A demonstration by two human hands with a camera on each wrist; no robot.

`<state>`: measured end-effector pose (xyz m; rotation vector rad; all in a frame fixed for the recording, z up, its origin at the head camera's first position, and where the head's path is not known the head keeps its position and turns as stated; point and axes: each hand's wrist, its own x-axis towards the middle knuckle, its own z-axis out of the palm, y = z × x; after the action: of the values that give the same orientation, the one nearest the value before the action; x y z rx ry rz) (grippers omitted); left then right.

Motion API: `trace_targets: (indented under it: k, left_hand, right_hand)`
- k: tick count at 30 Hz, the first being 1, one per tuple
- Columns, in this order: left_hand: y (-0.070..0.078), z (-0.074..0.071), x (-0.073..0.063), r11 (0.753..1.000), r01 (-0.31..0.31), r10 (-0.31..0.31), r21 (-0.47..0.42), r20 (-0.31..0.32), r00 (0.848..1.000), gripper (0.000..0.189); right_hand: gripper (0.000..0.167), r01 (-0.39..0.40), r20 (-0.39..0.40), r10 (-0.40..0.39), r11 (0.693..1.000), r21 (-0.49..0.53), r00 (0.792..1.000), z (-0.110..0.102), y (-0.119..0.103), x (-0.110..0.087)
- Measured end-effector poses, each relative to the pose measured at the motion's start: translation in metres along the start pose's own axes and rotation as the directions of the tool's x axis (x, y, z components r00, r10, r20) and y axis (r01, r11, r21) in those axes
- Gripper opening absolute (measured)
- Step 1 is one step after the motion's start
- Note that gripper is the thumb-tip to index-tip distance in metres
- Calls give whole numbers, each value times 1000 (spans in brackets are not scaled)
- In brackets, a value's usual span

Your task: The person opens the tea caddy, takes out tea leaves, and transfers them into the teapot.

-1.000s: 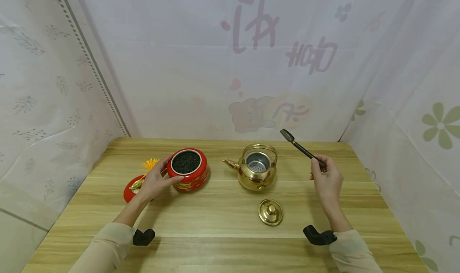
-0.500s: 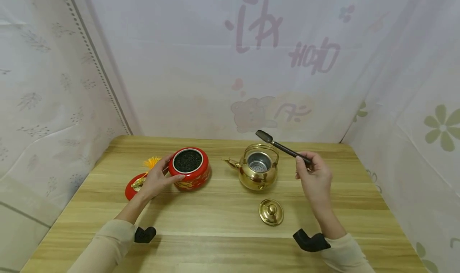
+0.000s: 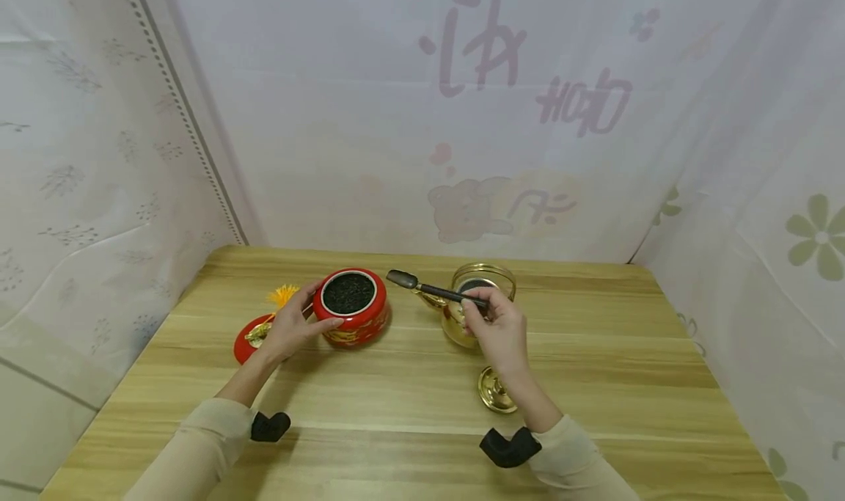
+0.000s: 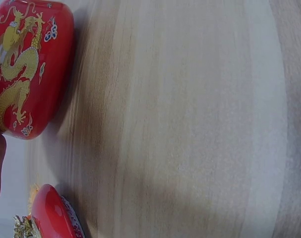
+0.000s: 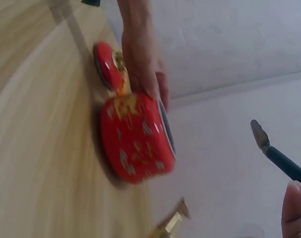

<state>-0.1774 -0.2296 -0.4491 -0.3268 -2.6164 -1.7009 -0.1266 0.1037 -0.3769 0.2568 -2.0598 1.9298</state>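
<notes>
My left hand (image 3: 292,330) grips a red tea jar (image 3: 361,332) by its left side, the thumb along its front. Gold dragon decoration covers the jar (image 4: 29,69) in the left wrist view. Dark tea leaves (image 3: 348,293) fill it near the rim. Pinched in my right hand (image 3: 503,334) is a dark tea scoop (image 3: 403,279) with a black handle, its blade just right of the jar's rim and held above the table. No leaves are visible on the blade. That hand partly hides a gold teapot (image 3: 455,326), whose top is uncovered.
The gold teapot lid (image 3: 494,392) lies in front of the pot, partly behind my right forearm. Left of the jar, the red jar lid (image 3: 246,343) with a yellow tassel (image 3: 282,294) rests on the wooden table (image 3: 383,413). Printed curtains (image 3: 330,119) enclose the back and sides.
My right hand has swept left with the scoop, from right of the teapot to in front of it, bringing the blade beside the jar. My left hand stays on the jar.
</notes>
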Motion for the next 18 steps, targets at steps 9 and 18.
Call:
trace_targets:
  k: [9,18]
  left_hand:
    - [0,2,0,999,12,-12,-32,1,1000,83]
    - [-2,1,-1,1000,8,-8,-30,-5,1000,83]
  right_hand:
    - [11,19,98,-17,999,-26,995,48,-5,2]
    - [10,26,97,-21,999,-47,995,78,28,20]
